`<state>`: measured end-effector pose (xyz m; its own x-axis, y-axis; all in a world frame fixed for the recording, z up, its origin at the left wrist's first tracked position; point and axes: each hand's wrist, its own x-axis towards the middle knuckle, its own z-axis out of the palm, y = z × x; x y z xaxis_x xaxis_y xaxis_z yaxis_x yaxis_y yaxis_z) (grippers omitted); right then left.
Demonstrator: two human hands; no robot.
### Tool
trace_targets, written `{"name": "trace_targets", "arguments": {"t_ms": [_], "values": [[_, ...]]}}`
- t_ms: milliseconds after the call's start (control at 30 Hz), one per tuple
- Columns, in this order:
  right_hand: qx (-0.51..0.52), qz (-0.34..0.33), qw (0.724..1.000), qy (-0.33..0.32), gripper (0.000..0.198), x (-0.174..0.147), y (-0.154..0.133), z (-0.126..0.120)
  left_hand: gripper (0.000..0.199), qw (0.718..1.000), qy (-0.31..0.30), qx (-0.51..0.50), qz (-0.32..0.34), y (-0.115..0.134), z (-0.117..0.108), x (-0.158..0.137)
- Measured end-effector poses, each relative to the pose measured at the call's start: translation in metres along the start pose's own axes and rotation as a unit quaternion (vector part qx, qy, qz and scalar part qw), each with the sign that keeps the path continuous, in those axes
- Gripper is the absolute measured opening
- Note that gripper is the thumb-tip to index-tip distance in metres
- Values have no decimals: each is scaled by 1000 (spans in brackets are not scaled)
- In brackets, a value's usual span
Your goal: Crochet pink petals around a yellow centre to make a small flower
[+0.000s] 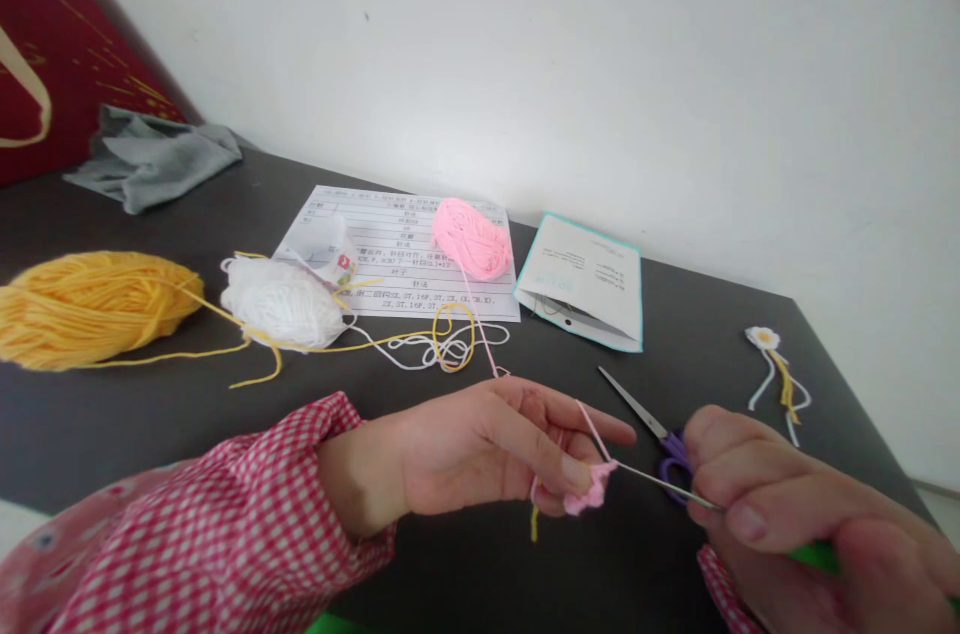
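Observation:
Between thumb and fingers, my left hand [502, 444] pinches a small piece of pink crochet [587, 492]. Pink yarn [480, 319] runs from the pink ball [471, 239] to this hand, and a strand passes from its raised index finger down to the crochet. My right hand [802, 504] is wrapped round a crochet hook [667, 484] with a thin metal shaft and a green handle. The hook's tip meets the edge of the pink piece. A short yellow yarn end hangs below my left fingers.
Purple-handled scissors [675, 459] lie beside my right hand. Left are yellow yarn [112, 304] and white yarn [281, 302]. Behind are a printed sheet [405, 299], a tape roll [326, 249] and a white packet [585, 264]. A small crocheted flower [763, 338] lies right, a grey cloth [161, 159] far left.

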<state>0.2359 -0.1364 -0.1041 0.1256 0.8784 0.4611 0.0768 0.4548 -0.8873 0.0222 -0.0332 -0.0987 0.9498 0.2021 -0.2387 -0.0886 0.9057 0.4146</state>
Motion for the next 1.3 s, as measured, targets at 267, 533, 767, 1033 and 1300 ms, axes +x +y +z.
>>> {"name": "trace_targets", "arguments": {"t_ms": [267,533,767,1033,1300], "values": [[78,37,996,14,37,17,-5,23,46,999,-42,-5,21,-2,-4,-1],[108,55,992,43,36,23,2,26,43,999,-15,9,46,-2,1,-2],[101,57,993,34,36,21,2,26,43,995,41,65,56,-2,4,-1],[94,60,993,29,37,23,2,28,32,986,99,109,78,-4,9,-2],[74,46,995,37,37,24,4,28,25,980,125,84,127,-9,10,1]]}}
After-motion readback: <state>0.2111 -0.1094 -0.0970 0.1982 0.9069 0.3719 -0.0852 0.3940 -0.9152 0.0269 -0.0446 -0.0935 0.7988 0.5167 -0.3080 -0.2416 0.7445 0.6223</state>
